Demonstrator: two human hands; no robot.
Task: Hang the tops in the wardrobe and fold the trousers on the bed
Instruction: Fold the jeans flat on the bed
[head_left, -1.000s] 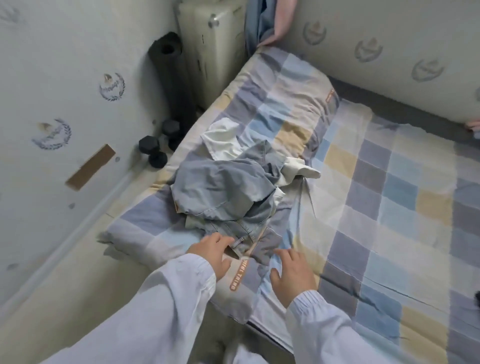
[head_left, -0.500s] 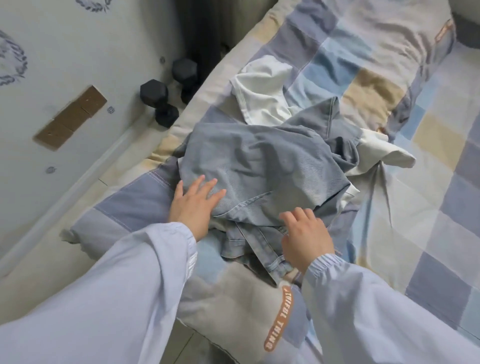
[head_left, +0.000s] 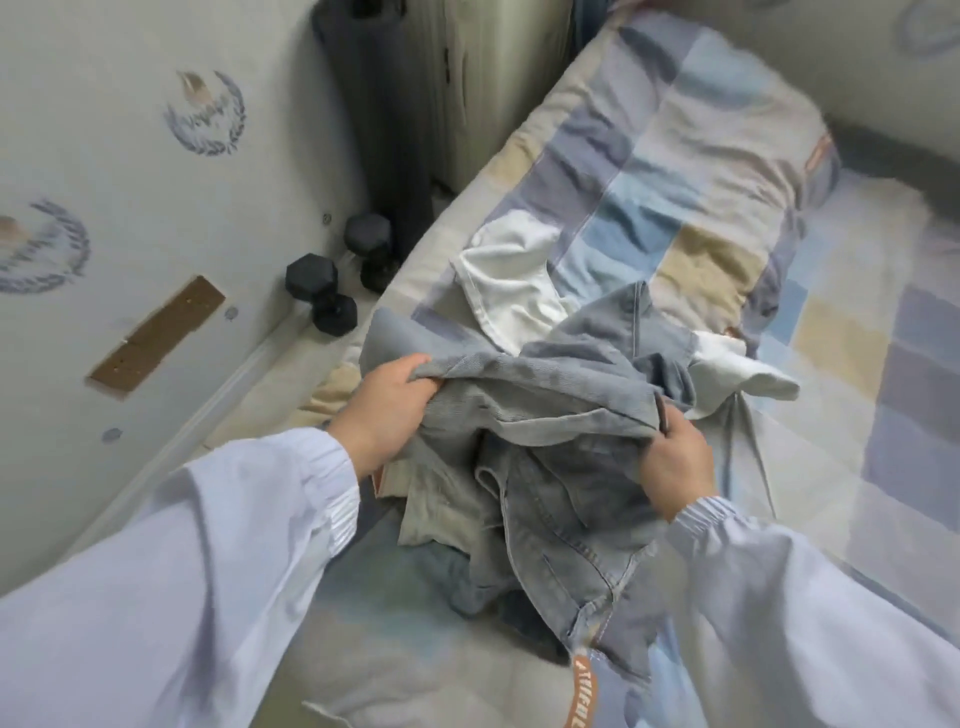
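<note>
Two hands on grey garment (head_left: 545, 395), left hand (head_left: 387, 410) fingers gripping, right hand (head_left: 675, 467) fingers pinching edge

The person wears a loose, pale lilac-white long-sleeved top of thin, smooth fabric. The left sleeve (head_left: 171, 571) billows wide along the forearm and gathers into a narrow ribbed cuff (head_left: 332, 467) at the wrist. The right sleeve (head_left: 810, 613) matches it, ending in a ribbed cuff (head_left: 701, 512) with fine stripes. The left hand (head_left: 387, 408) and right hand (head_left: 675, 467) are bare, with no rings or watch showing.
</note>
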